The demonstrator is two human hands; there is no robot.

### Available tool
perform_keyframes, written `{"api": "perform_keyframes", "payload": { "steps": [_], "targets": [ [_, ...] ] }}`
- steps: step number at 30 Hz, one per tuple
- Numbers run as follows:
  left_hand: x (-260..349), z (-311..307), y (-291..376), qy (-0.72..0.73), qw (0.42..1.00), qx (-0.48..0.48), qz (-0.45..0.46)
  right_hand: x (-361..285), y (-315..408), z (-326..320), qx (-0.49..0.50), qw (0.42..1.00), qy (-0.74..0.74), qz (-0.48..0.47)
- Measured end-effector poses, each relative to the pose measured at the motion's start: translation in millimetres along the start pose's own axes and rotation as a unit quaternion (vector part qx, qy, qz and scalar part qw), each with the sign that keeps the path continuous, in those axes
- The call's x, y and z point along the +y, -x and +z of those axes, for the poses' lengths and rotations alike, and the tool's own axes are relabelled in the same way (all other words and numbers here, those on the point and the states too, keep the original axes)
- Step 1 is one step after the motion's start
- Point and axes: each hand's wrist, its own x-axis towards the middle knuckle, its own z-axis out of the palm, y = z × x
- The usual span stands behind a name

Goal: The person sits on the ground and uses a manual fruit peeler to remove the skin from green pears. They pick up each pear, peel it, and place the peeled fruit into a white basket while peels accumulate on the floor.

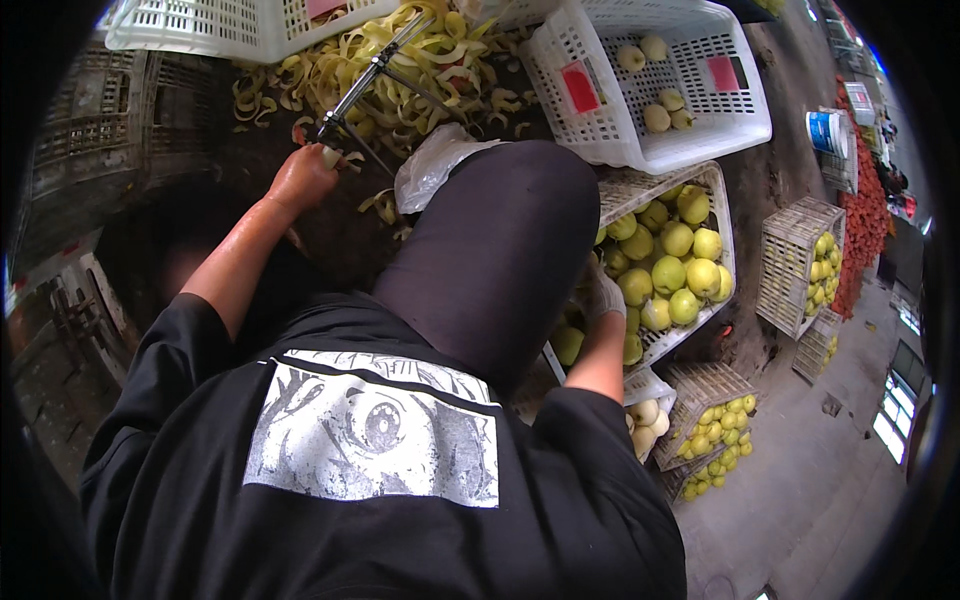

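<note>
My left hand is closed around the pale handle of a metal-rod device, likely a crank peeler. Long curls of yellow-green fruit peel lie in a heap beneath and beyond the rods. My right hand, in a light glove, reaches into a white plastic crate of yellow-green pears beside my knee; its fingers are mostly hidden, so whether it grips a pear cannot be told. Several peeled pears rest inside a white perforated crate above it.
A crumpled plastic bag lies against my knee. More crates of pears, including a grey one, stand on the floor at the right. A smaller crate of peeled fruit is near my right elbow. Another white crate stands at the upper left.
</note>
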Motion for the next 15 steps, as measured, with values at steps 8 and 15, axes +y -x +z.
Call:
{"api": "perform_keyframes", "payload": {
  "steps": [8,15],
  "targets": [
    [-12.0,4.0,-4.4,-0.03,0.999,0.028,0.006,-0.9,4.7,31.5,-0.045,0.87,-0.487,0.063],
    [-3.4,1.1,-4.7,-0.001,0.999,-0.007,-0.047,-138.2,147.2,-19.5,-0.083,0.794,-0.49,-0.351]
  ]
}}
